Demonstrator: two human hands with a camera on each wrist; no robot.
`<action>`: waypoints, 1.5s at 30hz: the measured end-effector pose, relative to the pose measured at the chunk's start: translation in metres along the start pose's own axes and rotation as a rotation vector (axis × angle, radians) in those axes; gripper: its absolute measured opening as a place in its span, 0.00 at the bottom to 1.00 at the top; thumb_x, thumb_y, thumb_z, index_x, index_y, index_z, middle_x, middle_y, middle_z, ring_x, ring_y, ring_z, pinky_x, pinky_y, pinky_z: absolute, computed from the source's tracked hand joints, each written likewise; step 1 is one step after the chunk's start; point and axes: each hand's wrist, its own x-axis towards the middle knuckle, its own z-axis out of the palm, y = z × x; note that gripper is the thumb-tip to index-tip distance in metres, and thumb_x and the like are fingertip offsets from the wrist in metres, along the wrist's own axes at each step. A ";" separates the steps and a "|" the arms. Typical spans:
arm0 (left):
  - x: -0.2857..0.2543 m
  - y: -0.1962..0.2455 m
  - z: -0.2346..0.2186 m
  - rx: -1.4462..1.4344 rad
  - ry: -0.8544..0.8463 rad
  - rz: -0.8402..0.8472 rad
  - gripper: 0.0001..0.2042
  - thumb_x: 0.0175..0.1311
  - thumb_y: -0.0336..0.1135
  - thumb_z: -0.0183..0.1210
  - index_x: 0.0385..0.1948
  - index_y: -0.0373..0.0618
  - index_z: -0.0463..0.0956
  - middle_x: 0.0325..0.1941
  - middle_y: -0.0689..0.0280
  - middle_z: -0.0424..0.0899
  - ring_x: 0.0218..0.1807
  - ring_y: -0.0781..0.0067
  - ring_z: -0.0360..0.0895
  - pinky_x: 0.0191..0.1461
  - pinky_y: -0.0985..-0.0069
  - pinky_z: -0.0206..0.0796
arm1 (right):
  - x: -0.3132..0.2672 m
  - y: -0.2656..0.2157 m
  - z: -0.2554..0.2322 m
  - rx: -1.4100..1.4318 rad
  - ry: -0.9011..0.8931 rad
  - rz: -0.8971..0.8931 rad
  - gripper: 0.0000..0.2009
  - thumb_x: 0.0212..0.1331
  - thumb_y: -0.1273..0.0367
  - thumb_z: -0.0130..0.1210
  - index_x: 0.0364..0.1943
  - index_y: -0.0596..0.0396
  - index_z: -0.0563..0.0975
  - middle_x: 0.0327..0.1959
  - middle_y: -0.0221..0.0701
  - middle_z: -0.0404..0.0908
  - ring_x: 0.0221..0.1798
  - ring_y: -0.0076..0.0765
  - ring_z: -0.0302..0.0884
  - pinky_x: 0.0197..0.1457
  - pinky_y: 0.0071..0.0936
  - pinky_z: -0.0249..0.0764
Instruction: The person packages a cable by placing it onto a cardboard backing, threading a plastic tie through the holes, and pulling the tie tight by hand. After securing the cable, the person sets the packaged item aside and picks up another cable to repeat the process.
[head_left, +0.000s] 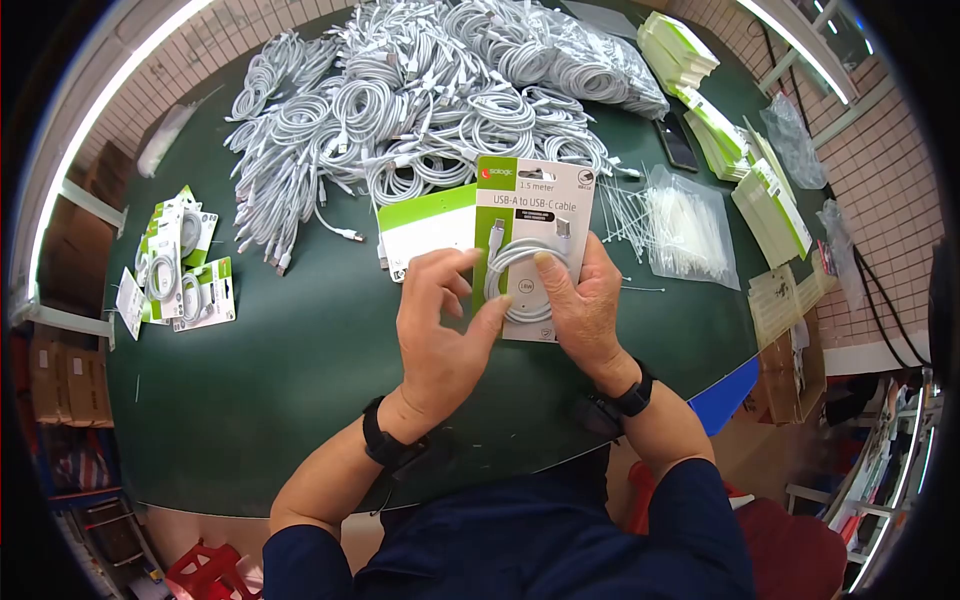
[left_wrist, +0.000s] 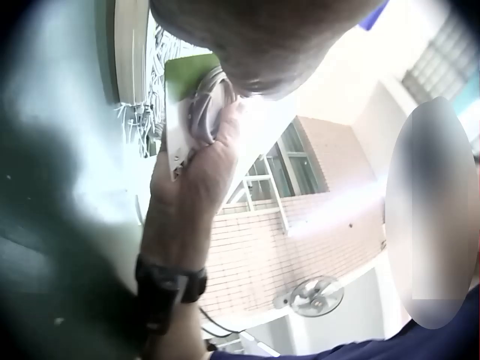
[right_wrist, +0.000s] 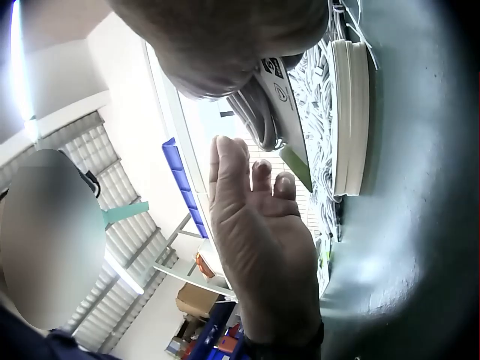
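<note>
Upright in front of me is a green-and-white USB cable card [head_left: 505, 178] with a coiled white cable [head_left: 497, 262] on its front. My right hand [head_left: 590, 315] grips its right side, thumb over the coil and fingers behind. At the card's left edge is my left hand [head_left: 437, 325], fingers loosely bent, thumb tip close by the coil. The right wrist view shows the left hand [right_wrist: 262, 232] with fingers raised and nothing held. In the left wrist view the right thumb lies on the coil [left_wrist: 210, 109]. A stack of cards [head_left: 425, 225] lies on the table behind.
A large heap of coiled white cables [head_left: 400, 110] covers the table's far side. Finished-looking cable cards [head_left: 165, 265] pile up at left. At right are a bag of white cable ties [head_left: 690, 230], loose ties, a phone [head_left: 677, 143] and stacked cards [head_left: 770, 210].
</note>
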 end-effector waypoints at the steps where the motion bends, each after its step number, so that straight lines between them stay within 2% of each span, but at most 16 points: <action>1: 0.001 0.000 0.001 -0.059 -0.018 -0.115 0.25 0.58 0.24 0.72 0.59 0.39 0.75 0.53 0.62 0.80 0.43 0.75 0.77 0.42 0.77 0.70 | -0.001 0.003 0.001 0.017 -0.006 -0.001 0.15 0.72 0.66 0.64 0.52 0.64 0.77 0.44 0.35 0.88 0.46 0.24 0.85 0.49 0.27 0.82; 3: 0.002 0.002 0.004 -0.176 -0.053 -0.343 0.25 0.59 0.25 0.72 0.59 0.37 0.74 0.54 0.59 0.81 0.44 0.73 0.78 0.45 0.76 0.72 | -0.002 0.003 0.001 0.032 -0.014 -0.007 0.15 0.73 0.66 0.63 0.53 0.64 0.77 0.45 0.35 0.89 0.47 0.23 0.85 0.49 0.26 0.82; 4: 0.000 0.000 0.008 -0.225 -0.123 -0.357 0.23 0.66 0.28 0.67 0.61 0.34 0.71 0.54 0.57 0.82 0.47 0.70 0.80 0.49 0.73 0.74 | -0.002 0.003 0.001 0.031 -0.018 -0.012 0.15 0.72 0.66 0.63 0.54 0.64 0.77 0.45 0.35 0.89 0.47 0.23 0.84 0.49 0.26 0.82; 7: -0.001 0.004 0.010 -0.382 -0.256 -0.526 0.21 0.72 0.29 0.60 0.63 0.33 0.69 0.53 0.54 0.82 0.51 0.63 0.81 0.54 0.69 0.74 | -0.005 0.007 0.001 0.070 -0.033 -0.006 0.17 0.72 0.68 0.64 0.57 0.64 0.76 0.49 0.37 0.87 0.50 0.25 0.84 0.51 0.27 0.82; 8: -0.004 -0.002 0.015 -0.361 -0.249 -0.425 0.19 0.75 0.30 0.54 0.64 0.32 0.67 0.51 0.51 0.83 0.50 0.62 0.84 0.49 0.69 0.79 | -0.006 0.009 0.001 0.089 -0.039 -0.002 0.18 0.71 0.69 0.64 0.58 0.64 0.75 0.51 0.38 0.87 0.51 0.26 0.84 0.51 0.27 0.83; 11: 0.003 0.018 0.010 -0.445 -0.274 -0.649 0.19 0.76 0.30 0.52 0.64 0.32 0.66 0.51 0.50 0.84 0.44 0.64 0.86 0.38 0.71 0.83 | -0.001 -0.002 0.010 0.260 0.051 -0.069 0.22 0.68 0.71 0.67 0.62 0.63 0.74 0.62 0.44 0.80 0.54 0.33 0.85 0.54 0.30 0.83; 13: 0.003 0.015 0.010 -0.445 -0.267 -0.637 0.19 0.76 0.30 0.51 0.64 0.32 0.66 0.50 0.51 0.84 0.41 0.66 0.87 0.32 0.71 0.84 | 0.001 -0.006 0.008 0.242 0.024 -0.070 0.26 0.64 0.73 0.69 0.65 0.59 0.73 0.67 0.50 0.74 0.58 0.42 0.84 0.55 0.36 0.84; 19: 0.004 0.004 0.006 -0.343 -0.311 -0.644 0.16 0.77 0.30 0.49 0.61 0.34 0.68 0.47 0.56 0.84 0.39 0.71 0.86 0.30 0.75 0.83 | 0.006 -0.011 -0.008 -0.784 0.050 -0.535 0.32 0.50 0.73 0.75 0.64 0.47 0.78 0.70 0.54 0.69 0.63 0.52 0.77 0.66 0.50 0.70; 23: 0.006 0.005 0.005 -0.324 -0.334 -0.647 0.16 0.76 0.30 0.49 0.61 0.36 0.70 0.44 0.60 0.82 0.37 0.75 0.84 0.29 0.77 0.82 | 0.007 -0.020 -0.008 -0.949 0.003 -0.706 0.22 0.47 0.70 0.75 0.51 0.47 0.85 0.65 0.39 0.77 0.58 0.42 0.76 0.69 0.47 0.59; 26: 0.005 0.004 0.002 -0.296 -0.366 -0.653 0.17 0.76 0.30 0.50 0.62 0.36 0.69 0.42 0.61 0.81 0.34 0.77 0.81 0.28 0.78 0.80 | 0.011 -0.012 -0.011 -0.969 -0.143 -0.762 0.17 0.49 0.72 0.72 0.45 0.48 0.86 0.55 0.28 0.83 0.57 0.37 0.76 0.67 0.48 0.62; 29: -0.001 0.002 0.004 -0.309 -0.347 -0.621 0.12 0.74 0.29 0.51 0.53 0.33 0.69 0.34 0.53 0.83 0.23 0.68 0.81 0.25 0.69 0.75 | 0.016 -0.008 -0.011 -0.946 -0.188 -0.796 0.15 0.50 0.72 0.70 0.44 0.51 0.85 0.46 0.21 0.85 0.54 0.36 0.75 0.66 0.48 0.62; 32: -0.001 -0.001 0.002 -0.259 -0.399 -0.617 0.09 0.73 0.30 0.53 0.46 0.34 0.69 0.33 0.49 0.82 0.26 0.57 0.81 0.31 0.62 0.75 | 0.015 -0.008 -0.009 -0.969 -0.217 -0.759 0.14 0.50 0.72 0.72 0.43 0.52 0.85 0.46 0.25 0.85 0.51 0.39 0.77 0.66 0.48 0.64; 35: -0.010 -0.013 0.008 -0.219 -0.344 -0.449 0.09 0.72 0.30 0.55 0.44 0.34 0.68 0.32 0.43 0.81 0.31 0.44 0.81 0.38 0.56 0.73 | 0.014 -0.007 -0.008 -0.990 -0.226 -0.771 0.13 0.51 0.74 0.70 0.42 0.52 0.83 0.45 0.27 0.83 0.51 0.40 0.76 0.67 0.49 0.65; 38: -0.007 -0.008 0.004 -0.203 -0.387 -0.494 0.10 0.71 0.30 0.55 0.44 0.33 0.67 0.33 0.41 0.80 0.35 0.38 0.79 0.42 0.53 0.72 | 0.016 -0.005 -0.010 -0.991 -0.258 -0.787 0.14 0.52 0.73 0.68 0.43 0.55 0.81 0.44 0.27 0.81 0.51 0.38 0.75 0.66 0.49 0.63; 41: -0.007 -0.011 0.002 -0.191 -0.403 -0.466 0.09 0.71 0.30 0.55 0.44 0.33 0.68 0.32 0.42 0.79 0.33 0.40 0.79 0.40 0.53 0.71 | 0.019 -0.002 -0.012 -0.942 -0.276 -0.812 0.15 0.51 0.75 0.69 0.44 0.53 0.81 0.42 0.27 0.82 0.49 0.38 0.76 0.65 0.47 0.64; 45: 0.009 0.003 -0.010 -0.302 -0.458 -0.665 0.14 0.69 0.30 0.57 0.51 0.32 0.72 0.35 0.47 0.84 0.34 0.51 0.82 0.41 0.60 0.75 | 0.028 0.000 -0.020 -0.705 -0.323 -0.695 0.19 0.50 0.75 0.70 0.49 0.52 0.82 0.42 0.29 0.85 0.49 0.39 0.78 0.63 0.43 0.66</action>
